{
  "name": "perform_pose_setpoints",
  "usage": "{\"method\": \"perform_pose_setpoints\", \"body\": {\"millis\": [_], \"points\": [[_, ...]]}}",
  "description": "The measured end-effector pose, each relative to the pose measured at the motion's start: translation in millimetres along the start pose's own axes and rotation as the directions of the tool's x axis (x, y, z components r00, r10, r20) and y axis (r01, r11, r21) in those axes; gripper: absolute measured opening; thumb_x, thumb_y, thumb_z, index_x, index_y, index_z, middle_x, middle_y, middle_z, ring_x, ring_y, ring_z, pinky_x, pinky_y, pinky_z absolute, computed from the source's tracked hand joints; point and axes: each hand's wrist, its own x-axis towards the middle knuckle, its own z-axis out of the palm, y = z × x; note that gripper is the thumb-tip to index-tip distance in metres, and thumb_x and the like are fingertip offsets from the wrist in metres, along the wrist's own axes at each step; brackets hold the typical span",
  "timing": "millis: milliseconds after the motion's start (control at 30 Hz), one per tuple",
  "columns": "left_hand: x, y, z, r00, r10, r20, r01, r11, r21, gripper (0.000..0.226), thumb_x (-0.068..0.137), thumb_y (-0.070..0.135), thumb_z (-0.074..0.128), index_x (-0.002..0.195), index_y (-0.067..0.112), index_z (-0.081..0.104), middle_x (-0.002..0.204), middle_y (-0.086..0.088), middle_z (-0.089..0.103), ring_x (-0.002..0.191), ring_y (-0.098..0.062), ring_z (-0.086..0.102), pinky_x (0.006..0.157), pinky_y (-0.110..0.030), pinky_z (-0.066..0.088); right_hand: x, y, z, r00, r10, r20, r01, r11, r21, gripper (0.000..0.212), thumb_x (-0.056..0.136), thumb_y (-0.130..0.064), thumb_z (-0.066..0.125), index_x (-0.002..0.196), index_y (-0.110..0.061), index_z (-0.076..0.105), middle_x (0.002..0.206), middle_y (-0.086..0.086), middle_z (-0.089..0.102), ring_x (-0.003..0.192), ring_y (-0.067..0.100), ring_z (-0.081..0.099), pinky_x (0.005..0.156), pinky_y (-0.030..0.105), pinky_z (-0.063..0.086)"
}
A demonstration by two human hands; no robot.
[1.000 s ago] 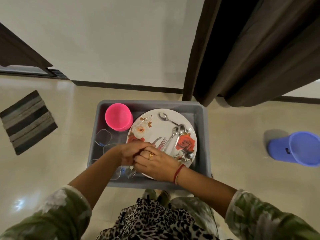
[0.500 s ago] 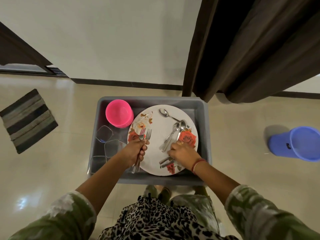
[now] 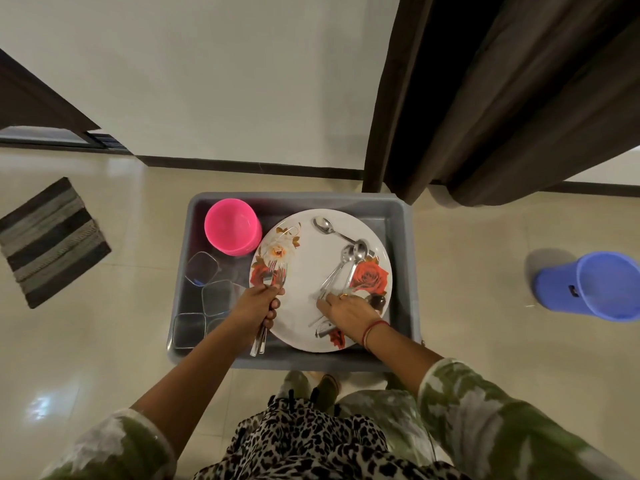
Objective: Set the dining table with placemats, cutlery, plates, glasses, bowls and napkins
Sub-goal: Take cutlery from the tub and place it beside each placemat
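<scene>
A grey plastic tub stands on the floor in front of me. Inside it lies a white plate with red roses, and several steel spoons lie on the plate. My left hand grips a bunch of forks over the plate's left edge, tines pointing away from me. My right hand lies on the plate's near right part, its fingers pinching the spoon handles. A pink bowl and several clear square glasses fill the tub's left side.
A blue plastic bucket lies tipped on the floor to the right. A striped grey mat lies to the left. Dark curtains hang behind the tub at the right, against a white wall.
My hands were together over the forks; my left hand has drawn the forks to the plate's left edge, while my right hand moved right onto the spoon handles.
</scene>
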Motion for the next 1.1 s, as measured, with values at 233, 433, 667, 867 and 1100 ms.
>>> {"method": "perform_pose_setpoints", "body": {"millis": [233, 433, 667, 867, 1100], "points": [[-1, 20, 14, 0.975, 0.219, 0.038, -0.213, 0.877, 0.431, 0.031, 0.095, 0.041, 0.054, 0.113, 0.016, 0.049, 0.098, -0.006, 0.064, 0.089, -0.018, 0.057, 0.074, -0.03, 0.043, -10, -34, -17, 0.792, -0.268, -0.549, 0.328, 0.945, 0.012, 0.017, 0.083, -0.003, 0.049, 0.094, -0.012, 0.059, 0.083, 0.005, 0.062, 0.072, 0.021, 0.058, 0.06, 0.03, 0.053], [-10, 13, 32, 0.964, 0.041, 0.262, 0.015, 0.978, -0.208, 0.028, 0.099, 0.032, 0.048, 0.103, 0.008, 0.063, 0.08, -0.007, 0.067, 0.072, -0.013, 0.065, 0.063, -0.023, 0.053, -11, -47, -44, 0.794, 0.013, -0.607, 0.218, 0.927, 0.305, 0.022, 0.079, -0.007, 0.053, 0.093, -0.012, 0.069, 0.084, 0.006, 0.065, 0.068, 0.023, 0.063, 0.05, 0.029, 0.054], [2, 16, 27, 0.985, 0.092, 0.142, -0.058, 0.972, -0.226, 0.019, 0.099, 0.02, 0.049, 0.082, 0.014, 0.049, 0.05, 0.004, 0.048, 0.04, -0.006, 0.041, 0.037, -0.016, 0.032, -9, -50, -27, 0.69, 0.347, -0.635, 0.267, 0.694, 0.669, 0.017, 0.092, -0.006, 0.049, 0.099, -0.007, 0.064, 0.094, 0.007, 0.066, 0.085, 0.016, 0.062, 0.074, 0.032, 0.054], [9, 26, 21, 0.988, 0.118, 0.104, -0.102, 0.983, -0.15, 0.014, 0.099, 0.019, 0.051, 0.085, 0.016, 0.05, 0.058, 0.004, 0.046, 0.044, -0.003, 0.036, 0.036, -0.014, 0.028, 6, -45, -22, 0.6, 0.71, -0.367, 0.1, 0.389, 0.916, 0.008, 0.093, -0.01, 0.05, 0.093, -0.01, 0.058, 0.081, -0.002, 0.06, 0.074, 0.012, 0.059, 0.066, 0.028, 0.051], [10, 22, 3, 0.986, 0.122, 0.112, -0.115, 0.991, -0.073, 0.024, 0.1, 0.022, 0.047, 0.116, 0.005, 0.053, 0.065, 0.002, 0.045, 0.051, -0.004, 0.034, 0.038, -0.013, 0.029, 50, 14, -8, 0.734, 0.676, 0.064, -0.587, 0.585, 0.56, 0.05, 0.096, -0.036, 0.05, 0.139, -0.015, 0.036, 0.131, 0.017, 0.046, 0.105, 0.029, 0.059, 0.087, 0.037, 0.052]]}}
